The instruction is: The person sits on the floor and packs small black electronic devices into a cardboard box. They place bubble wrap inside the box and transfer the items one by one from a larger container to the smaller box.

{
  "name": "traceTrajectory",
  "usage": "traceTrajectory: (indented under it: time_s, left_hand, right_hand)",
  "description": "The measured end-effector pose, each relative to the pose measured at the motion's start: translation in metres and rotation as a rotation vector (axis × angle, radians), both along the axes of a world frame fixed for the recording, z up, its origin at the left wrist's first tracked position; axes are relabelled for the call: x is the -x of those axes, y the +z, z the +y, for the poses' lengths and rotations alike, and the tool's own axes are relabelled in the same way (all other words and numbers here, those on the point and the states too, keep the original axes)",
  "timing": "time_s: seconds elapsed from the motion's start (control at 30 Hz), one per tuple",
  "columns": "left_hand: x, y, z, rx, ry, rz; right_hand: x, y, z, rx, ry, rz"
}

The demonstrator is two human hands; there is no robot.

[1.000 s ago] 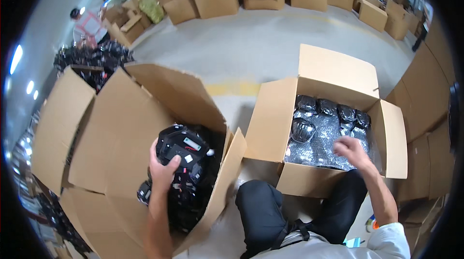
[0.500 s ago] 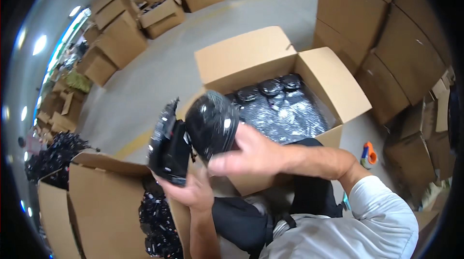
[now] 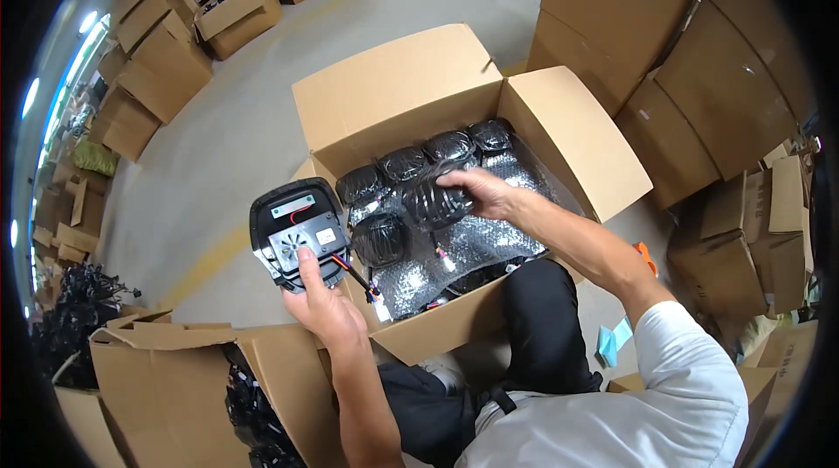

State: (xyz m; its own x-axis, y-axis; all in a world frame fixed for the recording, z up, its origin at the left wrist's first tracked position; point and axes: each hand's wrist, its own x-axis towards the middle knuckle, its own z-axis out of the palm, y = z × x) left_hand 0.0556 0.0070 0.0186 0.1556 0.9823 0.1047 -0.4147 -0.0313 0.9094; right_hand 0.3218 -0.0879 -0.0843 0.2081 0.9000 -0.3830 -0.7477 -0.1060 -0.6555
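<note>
One black device (image 3: 306,206), with one white label (image 3: 325,235) and one wire bundle (image 3: 353,274), clamped in the left grip (image 3: 330,309) just beside the open box (image 3: 393,83). One rounded black unit (image 3: 426,208) held in the right grip (image 3: 485,191) over the bubble wrap (image 3: 415,283) inside. Also within, five wrapped black units (image 3: 402,164): four in a row along the far side, one nearer, toward the left.
</note>
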Motion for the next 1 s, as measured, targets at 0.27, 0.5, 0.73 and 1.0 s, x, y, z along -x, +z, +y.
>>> traceTrajectory:
  time_s: [0.27,0.5,0.73,1.0]
  left_hand:
    - [0.001,-0.016,0.005,0.117,-0.124,-0.005]
    - [-0.014,-0.014,-0.003,0.26,-0.197,-0.033]
    - [-0.038,-0.033,-0.013,0.137,-0.154,0.127]
    - [-0.09,-0.053,-0.043,-0.996,-0.219,0.76]
  right_hand:
    - [-0.007,-0.108,0.039,0.503,0.146,-0.742]
    - [0.007,-0.126,0.034,0.478,0.135,-1.348]
    - [0.001,-0.07,0.031,0.477,0.068,-1.369]
    - [0.036,0.081,-0.014,-0.21,-0.084,-0.593]
